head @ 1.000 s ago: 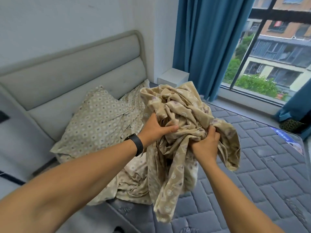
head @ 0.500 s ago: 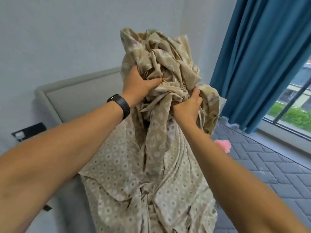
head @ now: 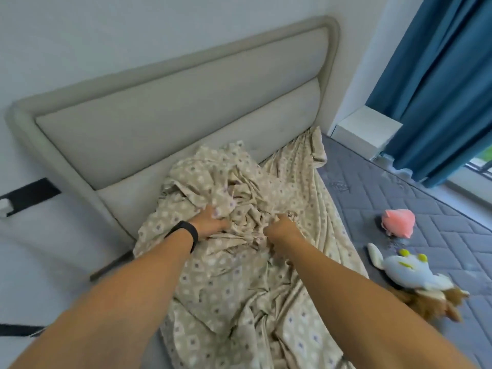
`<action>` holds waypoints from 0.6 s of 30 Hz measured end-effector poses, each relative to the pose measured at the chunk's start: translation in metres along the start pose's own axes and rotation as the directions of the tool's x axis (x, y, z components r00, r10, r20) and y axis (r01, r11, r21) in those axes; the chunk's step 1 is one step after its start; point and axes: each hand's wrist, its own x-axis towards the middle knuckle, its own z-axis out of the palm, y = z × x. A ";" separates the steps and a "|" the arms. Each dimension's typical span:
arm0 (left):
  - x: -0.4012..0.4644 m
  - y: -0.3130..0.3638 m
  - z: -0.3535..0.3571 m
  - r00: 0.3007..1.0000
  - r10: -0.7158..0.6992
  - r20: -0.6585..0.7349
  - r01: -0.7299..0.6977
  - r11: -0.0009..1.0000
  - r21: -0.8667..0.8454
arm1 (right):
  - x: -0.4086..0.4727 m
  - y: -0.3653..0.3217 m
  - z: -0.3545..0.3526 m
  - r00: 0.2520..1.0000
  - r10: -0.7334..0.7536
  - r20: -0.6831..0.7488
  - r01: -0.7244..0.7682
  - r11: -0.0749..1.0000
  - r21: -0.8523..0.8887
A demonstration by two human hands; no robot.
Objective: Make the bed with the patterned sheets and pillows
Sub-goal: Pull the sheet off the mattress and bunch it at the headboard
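A beige patterned sheet (head: 239, 283) lies crumpled in a heap on the grey quilted mattress (head: 431, 209), close to the padded headboard (head: 186, 110). My left hand (head: 210, 222), with a black band on its wrist, grips a bunch of the fabric at the top of the heap. My right hand (head: 282, 227) grips another bunch just to the right of it. Both fists are sunk into the folds. No pillow shows plainly; the heap hides what lies under it.
A pink soft toy (head: 398, 222) and a white plush toy (head: 407, 270) over a brown furry one (head: 431, 304) lie on the mattress at the right. A white bedside table (head: 367, 129) and blue curtains (head: 436, 75) stand beyond the bed's far corner.
The bunched sheet, held up high in both hands half a second ago, has come down onto the mattress by the headboard. Both hands still grip it.
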 end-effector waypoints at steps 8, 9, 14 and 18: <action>-0.009 0.003 0.054 1.000 0.004 0.012 -0.004 1.000 0.025 | -0.023 0.054 0.003 0.968 0.079 0.237 -0.093 0.995 0.045; -0.014 0.007 0.062 1.000 0.020 0.022 -0.021 0.999 0.036 | -0.028 0.059 0.003 0.970 0.075 0.232 -0.092 0.994 0.062; -0.042 0.025 0.122 0.981 0.102 0.162 -0.125 0.983 0.134 | -0.066 0.092 -0.011 0.971 0.033 0.238 -0.055 0.995 0.086; -0.085 0.031 0.184 0.948 0.135 0.288 -0.177 0.976 0.125 | -0.105 0.145 -0.039 0.982 -0.138 0.126 0.160 0.970 -0.183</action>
